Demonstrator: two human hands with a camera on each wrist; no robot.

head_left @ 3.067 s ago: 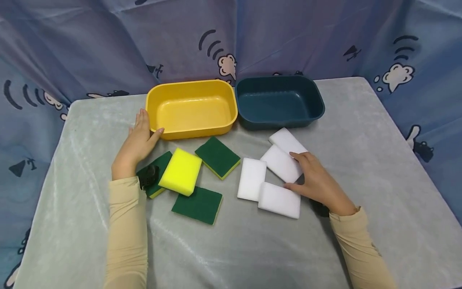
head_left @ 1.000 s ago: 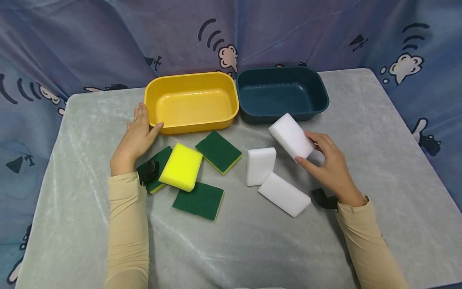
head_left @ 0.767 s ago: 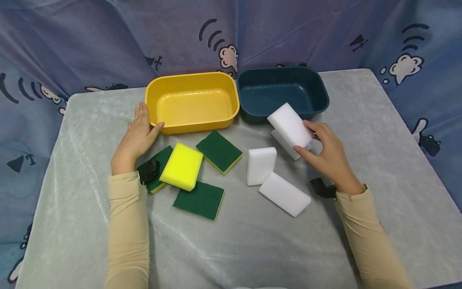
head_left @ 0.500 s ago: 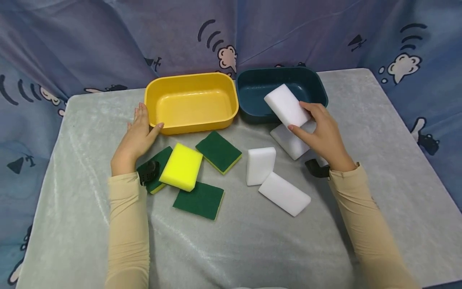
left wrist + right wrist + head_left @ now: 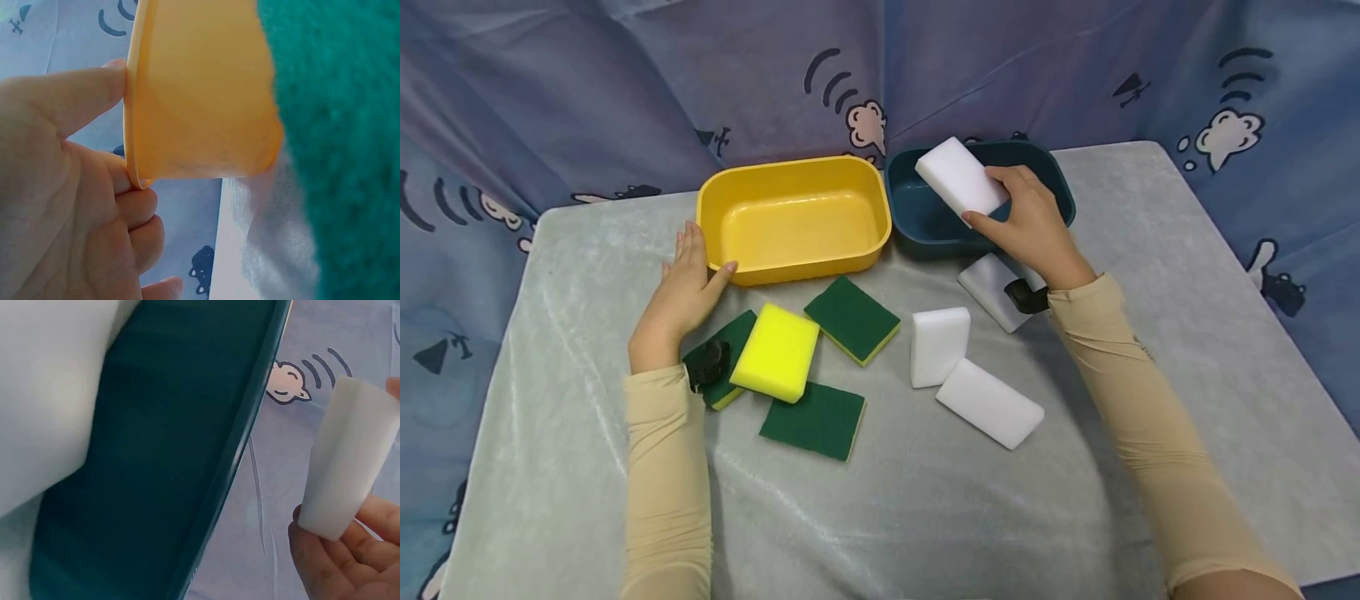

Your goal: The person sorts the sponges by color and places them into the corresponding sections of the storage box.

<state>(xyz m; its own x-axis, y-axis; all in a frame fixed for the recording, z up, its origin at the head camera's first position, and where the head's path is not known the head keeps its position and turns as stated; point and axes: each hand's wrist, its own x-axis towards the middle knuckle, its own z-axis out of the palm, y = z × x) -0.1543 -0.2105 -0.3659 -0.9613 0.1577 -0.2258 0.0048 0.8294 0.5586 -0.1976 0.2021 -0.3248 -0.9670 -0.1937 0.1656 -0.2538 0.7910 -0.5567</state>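
Observation:
My right hand (image 5: 1033,221) pinches a white sponge (image 5: 958,177) between thumb and fingers, over the dark teal bin (image 5: 955,248). In the right wrist view this sponge (image 5: 350,456) stands out beyond the bin's rim. Another white sponge (image 5: 992,287) lies just below the bin, partly hidden by my right wrist. Two more, one on its edge (image 5: 940,346) and one flat (image 5: 991,404), are further down the table. My left hand (image 5: 677,296) rests against the yellow bin (image 5: 790,273) at its left end, fingers straight along the side and thumb at the front rim.
Between the arms lie green-and-yellow scouring sponges (image 5: 852,319), one with its yellow side (image 5: 777,354) up, overlapping others. The bins stand side by side at the back of the grey cloth-covered table (image 5: 880,517). A patterned blue curtain (image 5: 1000,67) hangs behind.
My right hand has lifted a white sponge from the pile and carried it up and left over the teal bin. The nearer white sponges have shifted, one now on edge. My left hand stays put.

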